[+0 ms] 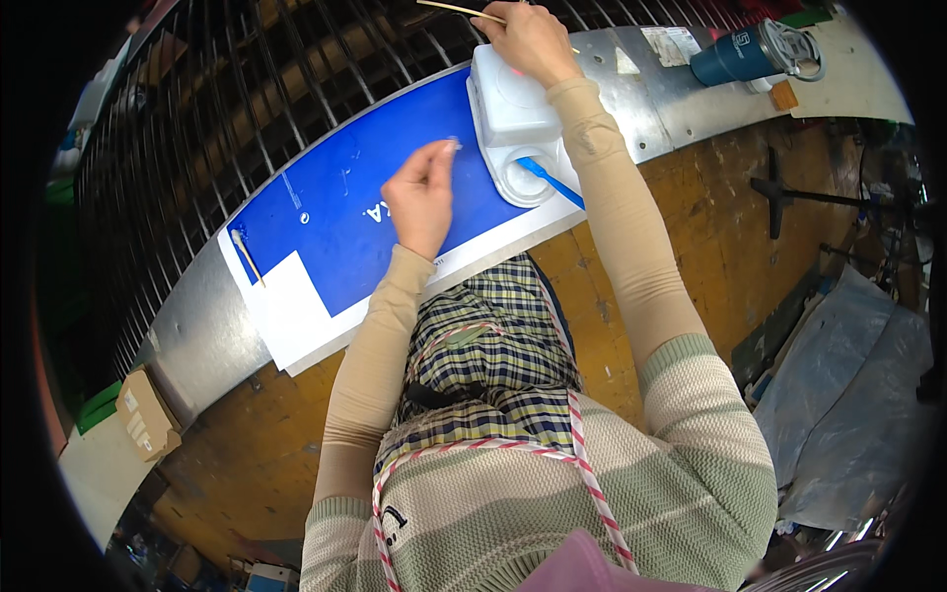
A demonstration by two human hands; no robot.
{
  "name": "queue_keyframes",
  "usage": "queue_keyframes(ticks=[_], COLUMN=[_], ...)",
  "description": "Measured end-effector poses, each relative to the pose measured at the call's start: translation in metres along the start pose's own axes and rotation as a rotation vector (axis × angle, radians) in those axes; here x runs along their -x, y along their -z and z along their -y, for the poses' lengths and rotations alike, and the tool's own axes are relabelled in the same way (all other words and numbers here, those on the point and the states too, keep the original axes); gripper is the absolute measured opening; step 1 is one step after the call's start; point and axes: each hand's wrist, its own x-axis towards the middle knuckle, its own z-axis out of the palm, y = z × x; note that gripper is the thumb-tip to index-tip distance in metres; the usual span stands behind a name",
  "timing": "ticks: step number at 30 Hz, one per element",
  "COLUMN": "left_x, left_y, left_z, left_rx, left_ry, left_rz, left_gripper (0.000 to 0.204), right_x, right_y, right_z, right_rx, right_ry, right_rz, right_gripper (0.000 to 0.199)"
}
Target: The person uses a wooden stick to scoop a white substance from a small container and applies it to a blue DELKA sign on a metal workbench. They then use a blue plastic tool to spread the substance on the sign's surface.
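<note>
My left hand (pixel 422 193) hovers over a blue sheet (pixel 345 222) on the metal bench, thumb and fingers pinched on a tiny clear piece (pixel 453 144). My right hand (pixel 528 39) reaches to the far side of a white plastic container (pixel 513 104) and holds a thin wooden stick (pixel 459 10). A blue-handled tool (pixel 552 183) lies across the container's round near compartment. Another thin stick (pixel 247 257) rests at the left end of the blue sheet, beside its white corner.
A dark metal grille (pixel 247 109) runs behind the metal bench (pixel 187 326). A dark blue mug (pixel 745 54) stands at the far right of the bench. A small cardboard box (pixel 146 414) sits at the left end. Orange floor and grey plastic sheeting (pixel 848 395) lie to the right.
</note>
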Motion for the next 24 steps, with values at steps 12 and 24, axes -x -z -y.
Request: queue_keyframes(ticks=[12,24], left_x=[0.006,0.010], left_y=[0.003,-0.005], left_z=[-0.014,-0.001], left_rx=[-0.513,-0.486], left_ry=[-0.273,-0.565], left_rz=[0.479,0.325], left_gripper=[0.022,0.013], right_x=[0.000,0.000], right_y=[0.004,0.007], right_z=[0.002,0.005], right_rx=[-0.020,-0.017], right_ry=[-0.004,-0.005], right_rz=[0.010,0.017], right_gripper=[0.025,0.025])
